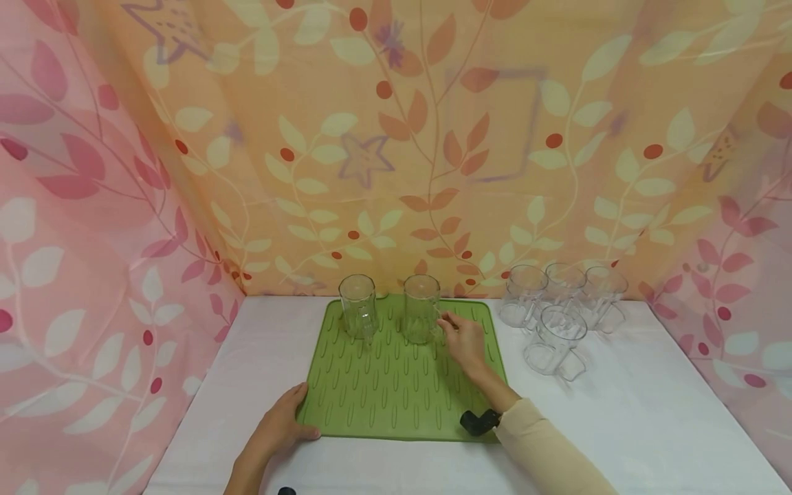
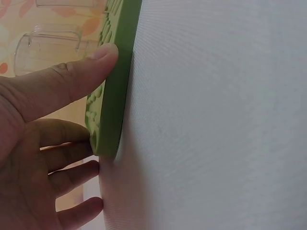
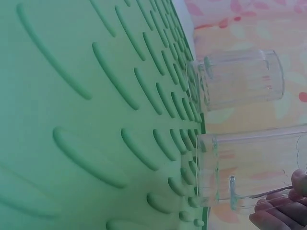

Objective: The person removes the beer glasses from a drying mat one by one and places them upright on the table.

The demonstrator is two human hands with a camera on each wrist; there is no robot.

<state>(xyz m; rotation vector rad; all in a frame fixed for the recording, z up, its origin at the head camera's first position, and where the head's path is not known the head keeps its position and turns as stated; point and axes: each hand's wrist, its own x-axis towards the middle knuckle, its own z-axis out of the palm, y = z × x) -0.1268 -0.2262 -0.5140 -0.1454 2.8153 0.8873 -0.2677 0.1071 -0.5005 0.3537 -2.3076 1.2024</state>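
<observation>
A green ridged drying mat (image 1: pixel 396 405) lies on the white table with two clear glass mugs standing at its back. My right hand (image 1: pixel 464 342) pinches the handle of the mug (image 1: pixel 422 309) at the mat's back middle; in the right wrist view its fingertips (image 3: pixel 300 184) are at that handle. To the left stands the other mug (image 1: pixel 357 306), its handle towards the front. My left hand (image 1: pixel 280 423) rests at the mat's front left corner. In the left wrist view the thumb (image 2: pixel 91 69) touches the front edge, and the fairly straight fingers reach the side.
On the table (image 1: pixel 619 426) right of the mat stands a group of clear glass mugs, three behind and one mug (image 1: pixel 555 340) nearer the front. Patterned cloth (image 1: pixel 433 172) hangs close behind the mat and along both sides.
</observation>
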